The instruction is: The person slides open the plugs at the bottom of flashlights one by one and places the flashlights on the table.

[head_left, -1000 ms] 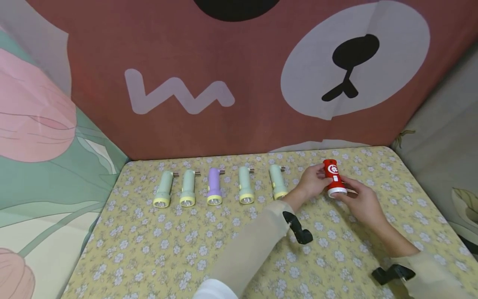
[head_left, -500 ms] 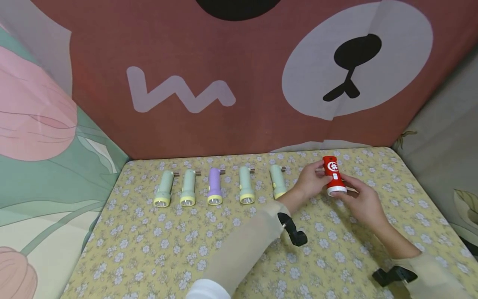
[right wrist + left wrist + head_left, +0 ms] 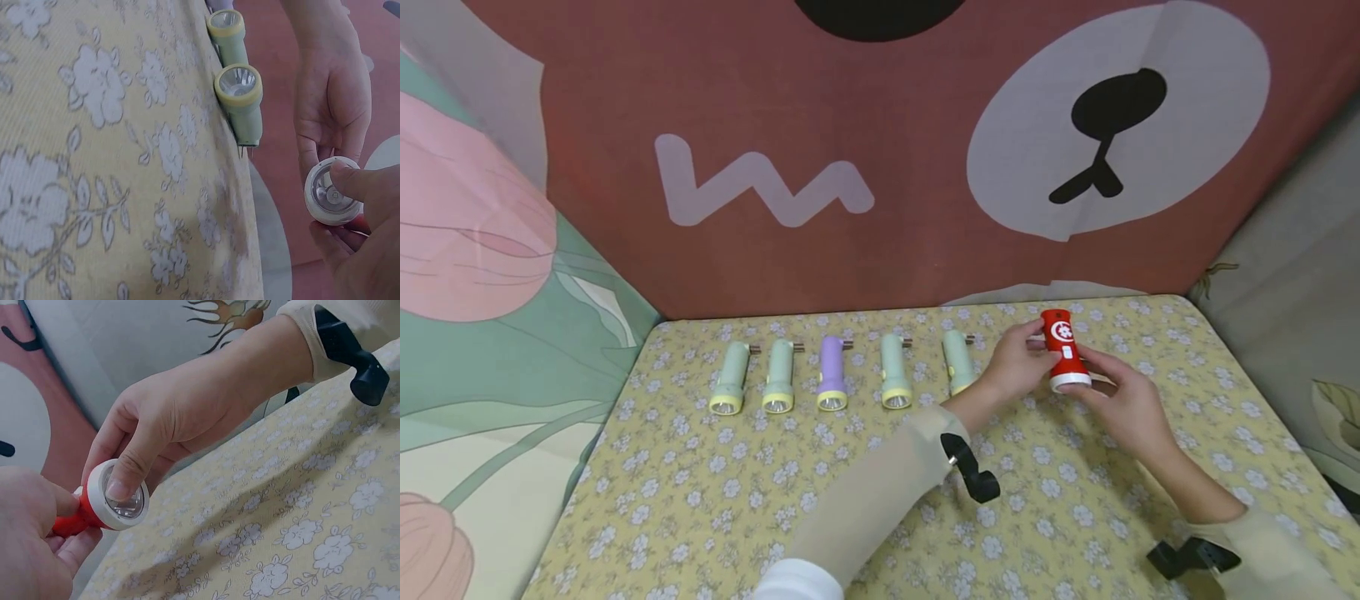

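Note:
Both hands hold a red flashlight [image 3: 1072,367] with a white head, over the right side of the table. My left hand [image 3: 1011,364] pinches its red body from the left, its thumb beside the white switch. From the right, my right hand [image 3: 1133,408] grips the white head. In the left wrist view, the right thumb [image 3: 132,464] presses on the clear lens of the flashlight head [image 3: 100,499]. The lens faces toward me, and the tail points at the back wall. Part of the red body is hidden behind the left fingers in that view.
Left of the hands lies a spaced row of several pale green flashlights [image 3: 895,372] with yellow heads, a purple flashlight [image 3: 832,367] among them. Metal prongs stick out near their tails. A floral cloth [image 3: 715,517] covers the table, and a printed red curtain [image 3: 760,275] hangs behind it.
The red flashlight has shifted slightly left and away from me, still in both hands. My left forearm has swung a little left. The row of flashlights stays put.

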